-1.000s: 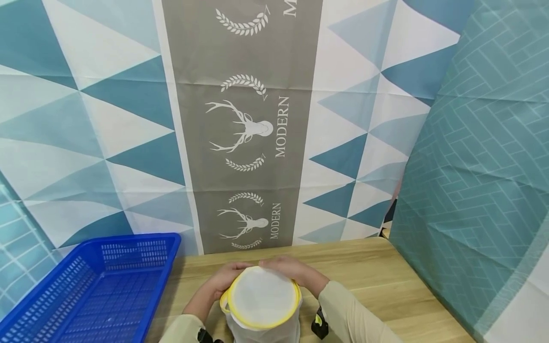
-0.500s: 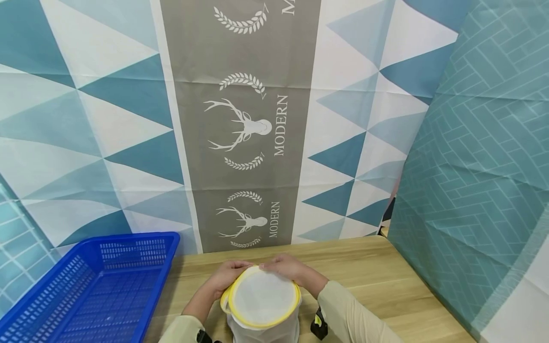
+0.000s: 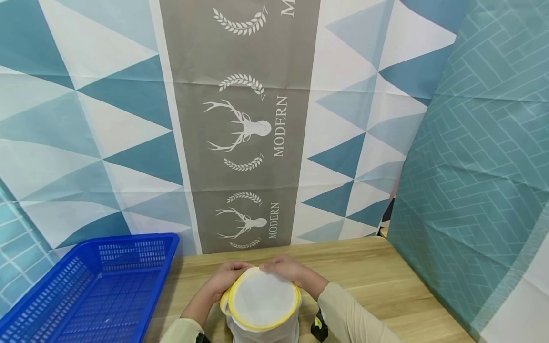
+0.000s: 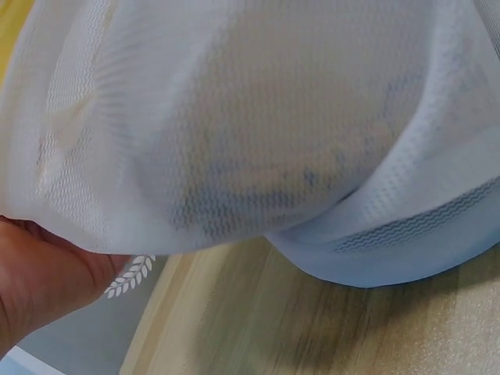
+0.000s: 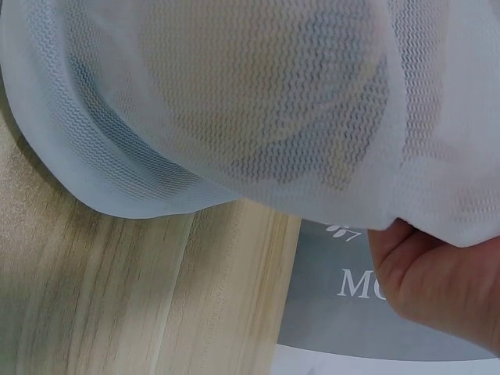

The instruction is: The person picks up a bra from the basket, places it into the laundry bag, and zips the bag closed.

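A round white mesh laundry bag with yellow trim and a yellow side loop stands upright at the table's near edge in the head view. My left hand grips its far rim on the left. On the far right of that same rim, my right hand pinches the edge, close to the left. In the left wrist view the mesh wall sags, and blurred yellow and blue patterned contents show through it. The right wrist view shows similar dim shapes behind the mesh. Most fingertips are hidden behind the bag.
A blue perforated plastic basket stands on the left of the wooden table. Patterned cloth hangs behind the table, and a teal cloth hangs along the right side.
The right thumb has come over the rim's far edge a little more. Otherwise both hands and the bag stay nearly in place; the view shifts slightly.
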### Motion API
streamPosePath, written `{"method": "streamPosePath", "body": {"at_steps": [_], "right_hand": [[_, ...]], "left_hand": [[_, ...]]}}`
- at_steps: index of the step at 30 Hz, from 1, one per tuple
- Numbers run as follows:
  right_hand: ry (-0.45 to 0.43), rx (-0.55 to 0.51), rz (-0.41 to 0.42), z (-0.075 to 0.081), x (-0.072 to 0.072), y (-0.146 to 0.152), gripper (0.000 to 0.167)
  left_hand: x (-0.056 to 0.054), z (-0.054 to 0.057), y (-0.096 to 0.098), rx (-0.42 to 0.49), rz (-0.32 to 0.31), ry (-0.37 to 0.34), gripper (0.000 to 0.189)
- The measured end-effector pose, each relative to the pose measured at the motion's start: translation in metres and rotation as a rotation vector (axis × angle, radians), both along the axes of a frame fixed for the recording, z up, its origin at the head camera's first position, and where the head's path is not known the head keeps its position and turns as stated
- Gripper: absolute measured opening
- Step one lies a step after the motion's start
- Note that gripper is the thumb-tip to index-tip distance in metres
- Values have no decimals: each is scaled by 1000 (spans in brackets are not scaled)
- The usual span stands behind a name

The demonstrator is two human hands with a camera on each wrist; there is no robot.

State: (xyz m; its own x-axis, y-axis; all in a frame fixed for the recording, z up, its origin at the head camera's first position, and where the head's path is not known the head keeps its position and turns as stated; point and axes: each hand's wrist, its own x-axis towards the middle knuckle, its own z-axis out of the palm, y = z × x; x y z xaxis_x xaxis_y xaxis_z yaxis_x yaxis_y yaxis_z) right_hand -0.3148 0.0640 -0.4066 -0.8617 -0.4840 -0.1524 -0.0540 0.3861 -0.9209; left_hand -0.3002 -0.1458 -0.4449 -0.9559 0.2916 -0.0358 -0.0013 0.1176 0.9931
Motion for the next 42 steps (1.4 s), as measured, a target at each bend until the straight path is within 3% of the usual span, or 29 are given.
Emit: {"method": "streamPosePath", "body": {"at_steps": [14,26,33,42], "right_hand": [[-5,-19,-16,-5,-2,4,37],[111,63,50,5,3,11,32],[72,70,76,10,2,5,43],[-7,31,228,14,-3,1,41]], "left_hand": [[5,2,-1,44,-19,-29,40],[13,10,-1,27,33,-35,41],[13,13,4,-26,66,6,35],[11,16,7,-81,61,47,36]]}}
